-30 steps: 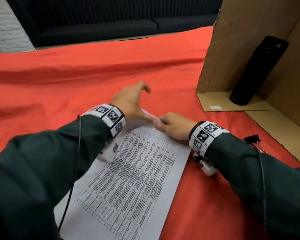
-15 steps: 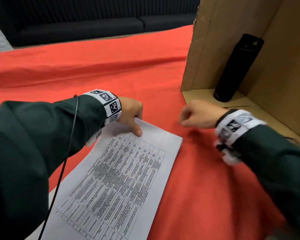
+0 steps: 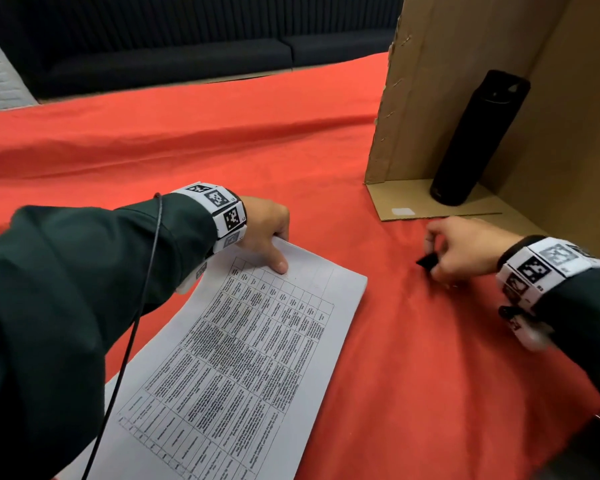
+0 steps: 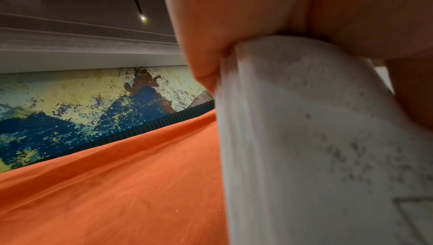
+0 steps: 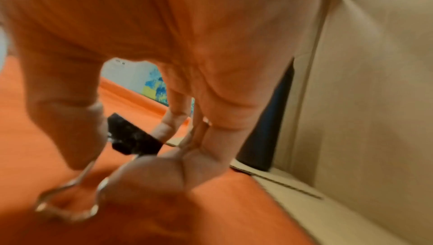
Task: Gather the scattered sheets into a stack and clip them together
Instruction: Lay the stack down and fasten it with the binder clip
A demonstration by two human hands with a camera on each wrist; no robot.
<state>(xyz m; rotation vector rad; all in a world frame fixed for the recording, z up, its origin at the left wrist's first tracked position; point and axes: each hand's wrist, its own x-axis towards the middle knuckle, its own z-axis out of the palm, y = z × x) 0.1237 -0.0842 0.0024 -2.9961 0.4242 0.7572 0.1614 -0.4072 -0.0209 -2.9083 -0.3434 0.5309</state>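
A stack of white printed sheets (image 3: 250, 358) lies on the red cloth (image 3: 222, 140), its far corner lifted. My left hand (image 3: 267, 233) grips that far corner, thumb on top and fingers underneath; the left wrist view shows the sheets (image 4: 316, 147) pinched close up. To the right of the stack my right hand (image 3: 461, 251) pinches a black binder clip (image 3: 426, 261) just above the cloth. The right wrist view shows the clip (image 5: 131, 136) held by its silver wire handles between thumb and fingers.
An open cardboard box (image 3: 568, 133) stands at the right with a black bottle (image 3: 478, 136) inside it. Its flap (image 3: 423, 202) lies flat on the cloth near my right hand. A dark sofa (image 3: 187, 53) runs along the far side.
My right hand left the sheets, swung right and picked up the binder clip. My left hand drew in and now grips the stack's far corner, lifting it.
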